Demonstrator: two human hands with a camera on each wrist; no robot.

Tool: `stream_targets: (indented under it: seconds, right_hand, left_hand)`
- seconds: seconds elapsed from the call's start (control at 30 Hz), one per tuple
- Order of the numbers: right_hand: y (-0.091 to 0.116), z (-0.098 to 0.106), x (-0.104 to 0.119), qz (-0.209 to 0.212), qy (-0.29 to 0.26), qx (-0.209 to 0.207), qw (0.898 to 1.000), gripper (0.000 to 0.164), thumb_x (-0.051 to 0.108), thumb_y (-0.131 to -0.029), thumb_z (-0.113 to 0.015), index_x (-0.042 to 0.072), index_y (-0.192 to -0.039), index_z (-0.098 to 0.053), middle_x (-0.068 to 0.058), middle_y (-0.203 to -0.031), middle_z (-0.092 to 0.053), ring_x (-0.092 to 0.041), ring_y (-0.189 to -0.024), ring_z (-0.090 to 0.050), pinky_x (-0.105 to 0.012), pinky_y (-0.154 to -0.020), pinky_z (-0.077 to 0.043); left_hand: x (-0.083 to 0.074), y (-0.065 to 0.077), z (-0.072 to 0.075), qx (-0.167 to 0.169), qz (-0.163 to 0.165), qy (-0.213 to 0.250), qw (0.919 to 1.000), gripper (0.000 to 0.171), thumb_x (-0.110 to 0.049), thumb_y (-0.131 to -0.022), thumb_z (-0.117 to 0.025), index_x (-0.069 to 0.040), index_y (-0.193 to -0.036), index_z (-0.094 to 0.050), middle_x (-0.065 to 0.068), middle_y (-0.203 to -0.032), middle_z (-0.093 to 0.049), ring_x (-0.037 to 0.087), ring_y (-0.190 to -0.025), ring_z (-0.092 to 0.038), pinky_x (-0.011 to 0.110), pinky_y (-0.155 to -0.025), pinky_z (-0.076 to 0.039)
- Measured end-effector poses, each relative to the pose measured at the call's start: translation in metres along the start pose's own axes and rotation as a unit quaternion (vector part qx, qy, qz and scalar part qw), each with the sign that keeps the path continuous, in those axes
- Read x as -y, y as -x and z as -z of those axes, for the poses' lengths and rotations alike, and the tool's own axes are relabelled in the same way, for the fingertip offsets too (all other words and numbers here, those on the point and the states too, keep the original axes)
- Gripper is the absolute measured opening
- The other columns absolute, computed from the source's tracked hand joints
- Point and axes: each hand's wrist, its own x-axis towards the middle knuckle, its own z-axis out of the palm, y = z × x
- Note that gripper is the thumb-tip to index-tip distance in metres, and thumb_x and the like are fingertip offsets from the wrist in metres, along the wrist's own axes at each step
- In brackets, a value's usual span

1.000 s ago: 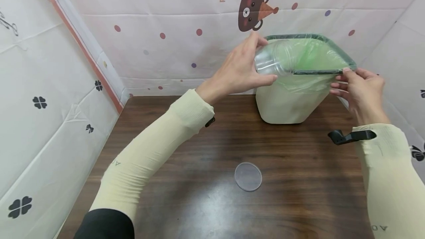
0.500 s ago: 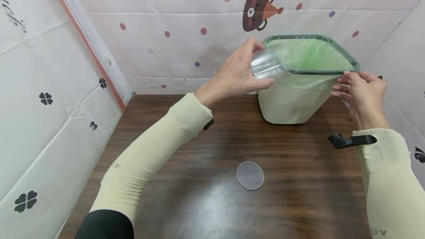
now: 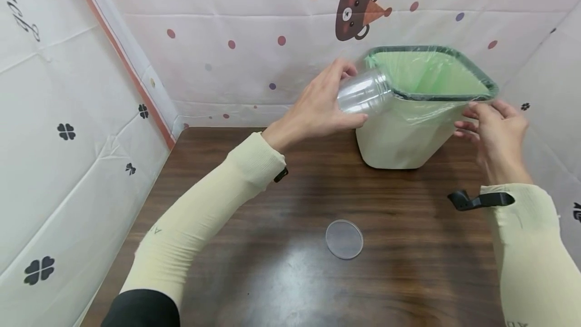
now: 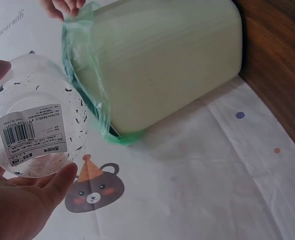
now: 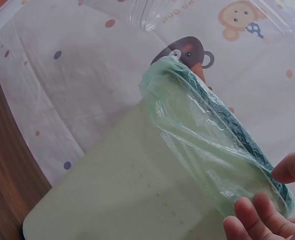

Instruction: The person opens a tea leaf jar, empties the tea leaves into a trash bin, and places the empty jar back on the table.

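My left hand (image 3: 317, 102) grips a clear plastic jar (image 3: 363, 92) on its side, its mouth toward the bin's left rim. In the left wrist view, the jar's base (image 4: 35, 130) carries a white barcode label, with small dark flecks around it. A pale green trash bin (image 3: 399, 140) stands at the back right, lined with a thin green bag (image 3: 426, 72) folded over its dark green rim. At its front right corner my right hand (image 3: 499, 138) holds the rim, thumb and fingers about the edge. Part of that grip is hidden.
A clear round lid (image 3: 344, 239) lies on the dark wooden table (image 3: 254, 276), in front of the bin. Printed cloth hangs behind the table and along both sides, close to the bin.
The jar in my left hand has moved left and slightly down, away from over the bin's opening. My right hand stays at the rim. The head view has shifted a little.
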Motion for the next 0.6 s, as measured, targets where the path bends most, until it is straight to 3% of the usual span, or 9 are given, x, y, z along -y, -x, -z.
stream_targets:
  seconds: [0.27,0.47,0.6]
  right_hand:
    - [0.005,0.0,-0.006,0.005,-0.022,0.0,1.0,0.089,-0.004,-0.09,-0.07,0.015,-0.16,-0.017,-0.006,-0.082,-0.069,-0.022,-0.051,-0.066,-0.033,-0.048,-0.056]
    - [0.009,-0.003,-0.01,0.016,-0.023,0.004,1.0,0.077,-0.009,-0.088,-0.068,0.015,-0.15,-0.03,-0.006,-0.08,-0.069,-0.023,-0.049,-0.066,-0.034,-0.045,-0.055]
    - [0.012,-0.004,-0.013,0.018,-0.019,0.009,1.0,0.09,-0.008,-0.088,-0.07,0.018,-0.157,-0.019,-0.004,-0.086,-0.067,-0.021,-0.05,-0.066,-0.032,-0.045,-0.055]
  left_hand:
    - [0.008,0.009,-0.002,0.006,0.018,-0.016,0.9997,0.078,-0.043,-0.075,-0.082,-0.015,-0.136,-0.044,0.0,-0.134,-0.053,0.01,-0.122,-0.049,0.024,-0.099,-0.037]
    - [0.015,0.018,-0.005,0.018,0.035,-0.023,0.999,0.081,-0.044,-0.076,-0.081,-0.015,-0.141,-0.044,0.002,-0.136,-0.05,0.013,-0.124,-0.048,0.025,-0.101,-0.037]
    - [0.02,0.024,-0.008,0.018,0.04,-0.026,0.9987,0.084,-0.044,-0.074,-0.082,-0.015,-0.144,-0.044,0.004,-0.136,-0.05,0.014,-0.122,-0.048,0.028,-0.1,-0.038]
